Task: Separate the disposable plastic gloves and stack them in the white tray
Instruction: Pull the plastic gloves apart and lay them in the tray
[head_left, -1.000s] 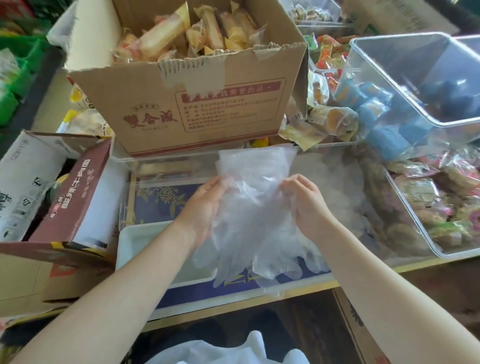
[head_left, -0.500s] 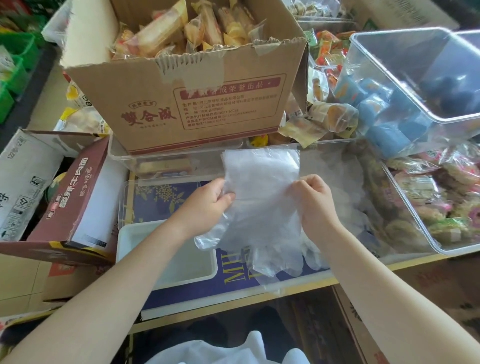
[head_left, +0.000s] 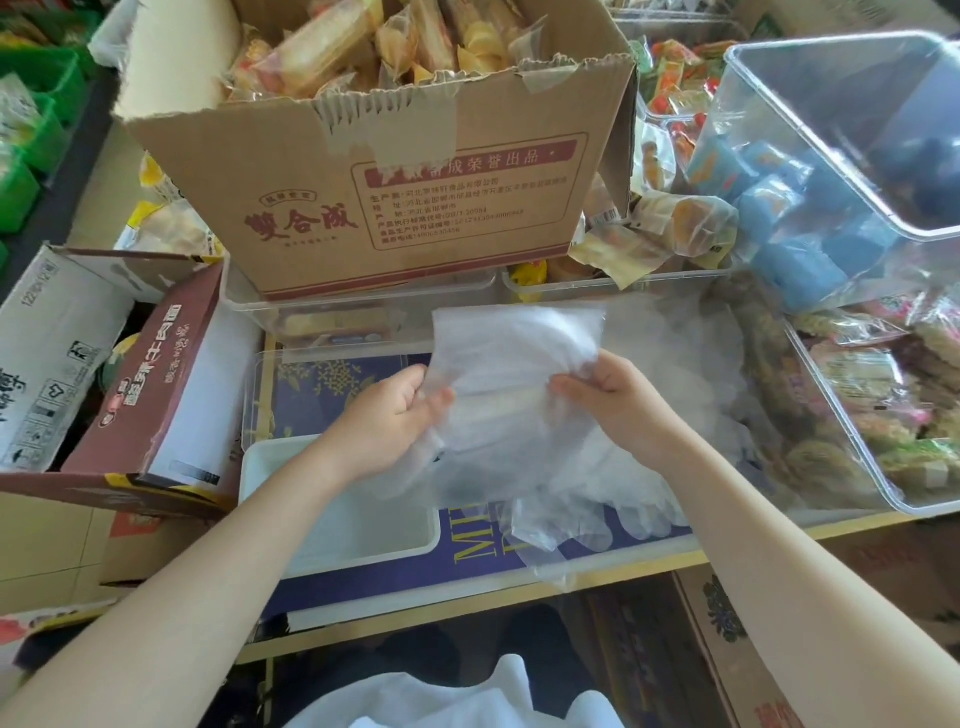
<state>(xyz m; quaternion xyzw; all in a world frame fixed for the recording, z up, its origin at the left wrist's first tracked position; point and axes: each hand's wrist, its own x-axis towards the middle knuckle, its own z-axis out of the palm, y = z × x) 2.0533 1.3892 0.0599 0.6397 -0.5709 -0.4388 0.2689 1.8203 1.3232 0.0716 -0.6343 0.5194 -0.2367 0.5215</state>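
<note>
Both hands pinch the wad of disposable plastic gloves (head_left: 511, 410) above the white tray (head_left: 343, 525) at the shelf's front edge: left hand (head_left: 395, 415) on its left side, right hand (head_left: 613, 400) on its right. Layers are perhaps clinging together; rub the thumbs across the film to peel one glove free, then lay it flat

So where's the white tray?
The white rectangular plastic tray sits low and left in the head view, under the left hand, beside the brown box.

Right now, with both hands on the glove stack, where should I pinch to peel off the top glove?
Probably at the stack's flat upper cuff edge, from the right, where the right hand already pinches. The fingers hang crumpled below; the left hand anchors the left side above the tray.
</note>
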